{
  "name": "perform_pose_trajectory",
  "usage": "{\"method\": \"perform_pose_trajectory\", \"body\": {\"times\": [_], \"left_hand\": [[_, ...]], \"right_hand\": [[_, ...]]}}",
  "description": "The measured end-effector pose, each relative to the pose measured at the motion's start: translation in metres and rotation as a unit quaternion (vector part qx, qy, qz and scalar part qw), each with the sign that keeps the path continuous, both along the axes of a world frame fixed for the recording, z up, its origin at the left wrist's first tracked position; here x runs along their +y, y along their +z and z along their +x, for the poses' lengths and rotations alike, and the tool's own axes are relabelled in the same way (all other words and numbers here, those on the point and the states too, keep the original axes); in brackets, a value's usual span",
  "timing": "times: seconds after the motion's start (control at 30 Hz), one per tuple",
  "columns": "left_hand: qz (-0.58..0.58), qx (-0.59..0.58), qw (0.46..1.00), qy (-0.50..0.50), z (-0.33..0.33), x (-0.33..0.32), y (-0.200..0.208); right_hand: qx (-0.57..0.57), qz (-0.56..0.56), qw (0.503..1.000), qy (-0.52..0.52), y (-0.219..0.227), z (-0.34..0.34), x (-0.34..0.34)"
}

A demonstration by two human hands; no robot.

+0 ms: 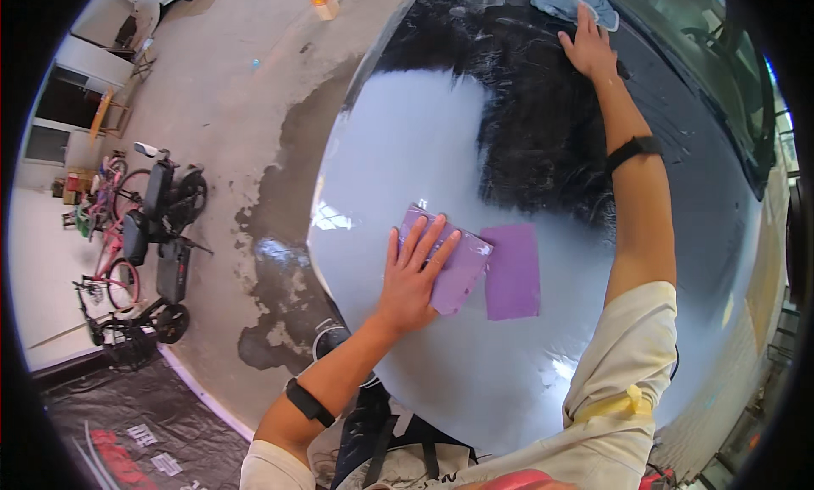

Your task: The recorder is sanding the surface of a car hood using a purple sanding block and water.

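Support surface: glossy car hood (pixel 407 151), curved, reflecting pale sky over its near and left portions and a dark mass toward the far edge. Directly on it: one purple sanding block (pixel 462 274) near the middle, set at a tilt; one flat purple sheet (pixel 511 272) just beside it on the right, edges close or touching, cannot tell which. A blue-grey cloth (pixel 568 0) lies bunched at the hood's far edge. Streaky residue visible on the dark far-right part.

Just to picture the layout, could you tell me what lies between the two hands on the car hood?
In the head view, between the left hand and right hand lies only bare, glossy hood.
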State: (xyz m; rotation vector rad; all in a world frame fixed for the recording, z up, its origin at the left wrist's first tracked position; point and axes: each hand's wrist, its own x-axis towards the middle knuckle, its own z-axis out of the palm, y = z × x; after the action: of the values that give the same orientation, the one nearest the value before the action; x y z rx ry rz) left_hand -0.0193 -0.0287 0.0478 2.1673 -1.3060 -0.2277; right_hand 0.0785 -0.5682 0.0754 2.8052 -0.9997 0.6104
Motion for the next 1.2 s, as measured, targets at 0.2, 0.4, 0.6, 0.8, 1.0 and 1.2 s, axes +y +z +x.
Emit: {"method": "perform_pose_trajectory", "body": {"times": [0.2, 0.4, 0.6, 0.8, 1.0, 1.2], "left_hand": [[-0.011, 0.011, 1.0, -0.013, -0.002, -0.012, -0.01], [-0.024, 0.012, 1.0, 0.006, 0.0, -0.01, -0.003], [-0.035, 0.007, 0.999, 0.008, 0.005, -0.007, -0.001], [-0.059, 0.013, 0.998, -0.008, -0.005, -0.009, -0.007], [-0.128, -0.034, 0.991, 0.008, -0.007, 0.011, -0.022], [-0.183, 0.098, 0.977, 0.051, -0.064, 0.116, -0.031]], "right_hand": [[0.023, -0.038, 0.998, -0.045, 0.001, 0.014, -0.019], [-0.037, -0.047, 0.992, 0.112, 0.002, -0.12, 0.014], [0.161, 0.333, 0.926, -0.077, 0.069, -0.377, 0.117], [0.068, 0.213, 0.971, -0.083, 0.057, -0.311, 0.167], [0.023, 0.063, 0.988, -0.136, 0.013, -0.27, 0.141], [0.064, -0.069, 0.991, 0.094, 0.097, -0.345, 0.087]]}}
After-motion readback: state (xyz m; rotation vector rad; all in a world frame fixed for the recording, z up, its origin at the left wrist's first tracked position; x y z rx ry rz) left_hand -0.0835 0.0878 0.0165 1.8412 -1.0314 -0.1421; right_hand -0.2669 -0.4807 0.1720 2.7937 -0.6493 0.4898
